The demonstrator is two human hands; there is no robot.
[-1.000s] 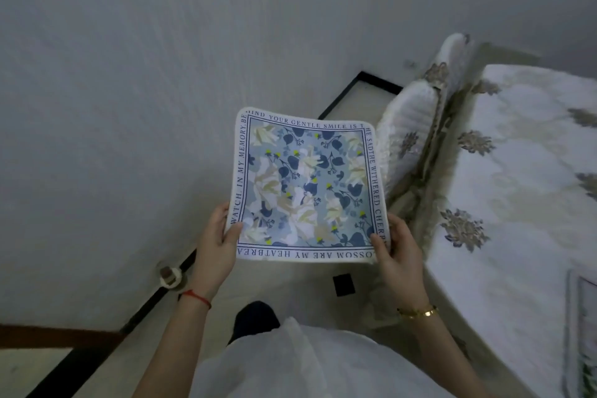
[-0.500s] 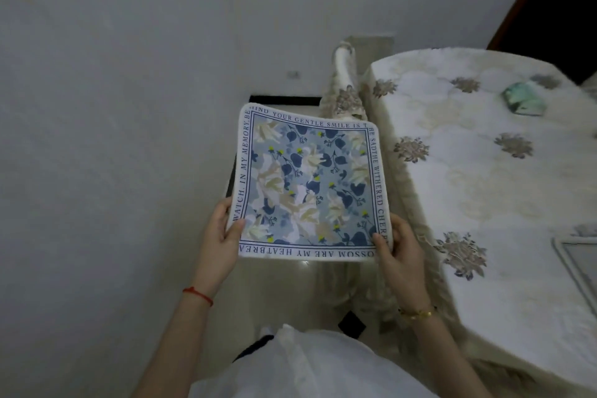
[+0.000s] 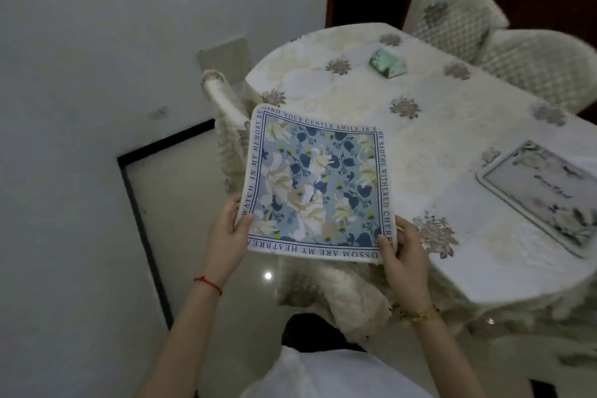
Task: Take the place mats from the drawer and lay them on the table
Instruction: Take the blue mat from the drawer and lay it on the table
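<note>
square blue floral place mat (image 3: 318, 186) held above the cloth-covered bench (image 3: 452, 126)
left hand (image 3: 226, 236) and right hand (image 3: 405, 255) pinch its near corners, thumbs on top.

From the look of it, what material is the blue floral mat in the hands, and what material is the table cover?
Blue floral place mat: probably thin fabric or soft rubber-backed cloth, matte printed surface; it bends at the edges where the left hand and right hand pinch it. Table cover: apparently woven or quilted cloth, matte, with flower motifs; it drapes and folds over the table edge.

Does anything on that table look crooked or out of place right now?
Nothing stands out. One place mat lies flat on the table, a green packet sits at its far end, and both hands hold the blue floral mat.
</note>
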